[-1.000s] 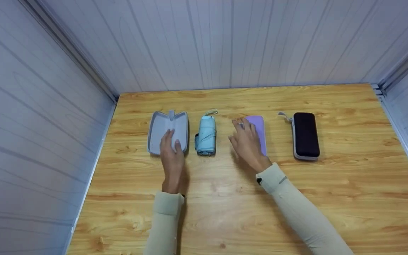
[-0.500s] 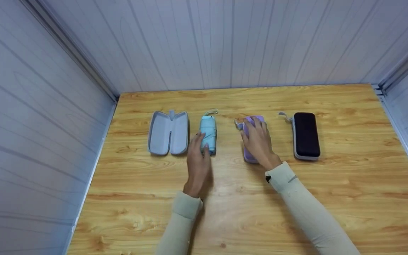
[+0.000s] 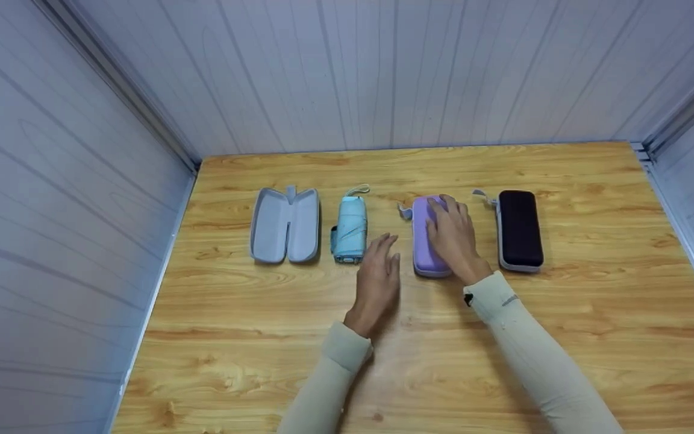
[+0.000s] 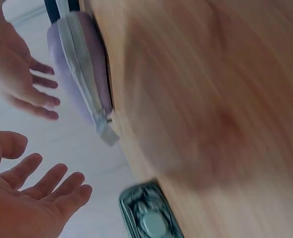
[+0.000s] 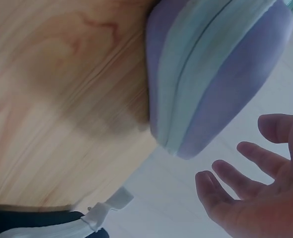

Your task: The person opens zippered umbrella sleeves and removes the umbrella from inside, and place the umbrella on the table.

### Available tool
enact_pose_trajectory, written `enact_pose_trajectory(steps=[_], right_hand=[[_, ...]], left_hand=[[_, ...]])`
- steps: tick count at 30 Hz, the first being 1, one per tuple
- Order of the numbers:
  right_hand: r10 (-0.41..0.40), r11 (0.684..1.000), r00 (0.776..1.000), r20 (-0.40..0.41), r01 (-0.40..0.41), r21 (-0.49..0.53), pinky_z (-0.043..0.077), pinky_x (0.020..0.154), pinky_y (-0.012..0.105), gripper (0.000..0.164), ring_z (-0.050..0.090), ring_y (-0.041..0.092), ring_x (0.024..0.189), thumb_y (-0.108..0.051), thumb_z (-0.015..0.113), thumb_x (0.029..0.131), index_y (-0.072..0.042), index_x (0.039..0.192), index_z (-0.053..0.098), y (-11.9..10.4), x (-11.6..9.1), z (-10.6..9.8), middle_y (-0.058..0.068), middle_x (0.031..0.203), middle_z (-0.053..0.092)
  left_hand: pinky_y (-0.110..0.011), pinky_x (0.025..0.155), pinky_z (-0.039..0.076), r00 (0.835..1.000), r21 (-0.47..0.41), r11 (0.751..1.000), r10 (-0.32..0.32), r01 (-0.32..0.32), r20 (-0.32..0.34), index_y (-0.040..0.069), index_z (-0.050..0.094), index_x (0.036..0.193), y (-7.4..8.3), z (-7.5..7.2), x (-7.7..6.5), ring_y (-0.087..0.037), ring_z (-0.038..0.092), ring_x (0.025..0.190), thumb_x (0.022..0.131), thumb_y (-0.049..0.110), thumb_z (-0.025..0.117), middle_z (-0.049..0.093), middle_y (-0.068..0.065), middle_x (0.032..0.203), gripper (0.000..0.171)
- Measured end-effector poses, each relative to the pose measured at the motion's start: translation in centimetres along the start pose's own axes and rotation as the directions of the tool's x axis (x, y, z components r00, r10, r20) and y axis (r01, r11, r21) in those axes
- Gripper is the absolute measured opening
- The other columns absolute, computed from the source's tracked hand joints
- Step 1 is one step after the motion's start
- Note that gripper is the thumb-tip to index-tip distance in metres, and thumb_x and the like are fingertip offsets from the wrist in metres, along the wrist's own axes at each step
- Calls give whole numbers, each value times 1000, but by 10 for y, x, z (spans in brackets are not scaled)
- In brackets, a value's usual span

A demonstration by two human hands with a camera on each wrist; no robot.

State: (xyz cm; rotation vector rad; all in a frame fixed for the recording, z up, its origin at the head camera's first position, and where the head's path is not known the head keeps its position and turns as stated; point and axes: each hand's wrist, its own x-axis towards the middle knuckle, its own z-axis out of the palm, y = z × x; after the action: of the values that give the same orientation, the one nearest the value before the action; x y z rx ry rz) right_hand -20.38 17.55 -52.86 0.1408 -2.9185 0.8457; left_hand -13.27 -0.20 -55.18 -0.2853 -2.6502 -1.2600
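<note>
My left hand [image 3: 376, 277] hovers over the table with loosely spread fingers and holds nothing. It lies between a folded light-blue umbrella [image 3: 352, 229] and a closed purple zip case [image 3: 424, 241]. My right hand [image 3: 455, 238] is over the right side of that case, fingers loosely bent. In the right wrist view, a gap shows between the right-hand fingers [image 5: 226, 181] and the purple case [image 5: 251, 74]. From the left wrist, the case's zip edge and grey pull tab [image 4: 107, 134] are visible, along with the umbrella's end [image 4: 154, 223].
At the left lies an unfolded grey case [image 3: 273, 226], its two halves facing up. A closed black case [image 3: 520, 229] with a grey rim lies to the right. All rest on a wood-grain table [image 3: 250, 361], with pale panel walls [image 3: 359, 72] behind and at both sides.
My left hand has moved right, from over the grey case past the umbrella. My right hand has shifted slightly right across the purple case, uncovering its left part and pull tab.
</note>
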Motion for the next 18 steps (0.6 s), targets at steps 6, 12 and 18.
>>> enact_pose_trajectory(steps=[6, 12, 18], right_hand=[[13, 1000, 1000, 7, -13, -19, 35, 117, 62, 46, 42, 51, 141, -10, 59, 106, 3, 150, 56, 8, 2, -2, 28, 156, 46], [11, 999, 1000, 4, -11, -31, 36, 115, 63, 44, 42, 52, 140, -9, 58, 106, 5, 148, 57, 14, 1, -5, 30, 155, 46], [2, 1000, 1000, -10, -2, -19, 37, 114, 64, 44, 42, 53, 140, -9, 58, 107, 4, 149, 57, 20, 1, -6, 31, 155, 46]], left_hand=[[-46, 110, 51, 996, 66, 996, 51, -56, 78, 2, 62, 143, 10, 16, -1, -34, 55, 139, 106, 6, 61, 57, -19, 150, 37], [-43, 110, 51, 982, 144, 981, 107, -130, 155, 5, 63, 143, 18, 28, -3, -31, 53, 142, 105, 7, 63, 55, -18, 152, 39], [-42, 114, 47, 964, 210, 956, 161, -206, 213, 7, 65, 142, 23, 40, -5, -33, 48, 146, 105, 10, 65, 54, -15, 154, 37]])
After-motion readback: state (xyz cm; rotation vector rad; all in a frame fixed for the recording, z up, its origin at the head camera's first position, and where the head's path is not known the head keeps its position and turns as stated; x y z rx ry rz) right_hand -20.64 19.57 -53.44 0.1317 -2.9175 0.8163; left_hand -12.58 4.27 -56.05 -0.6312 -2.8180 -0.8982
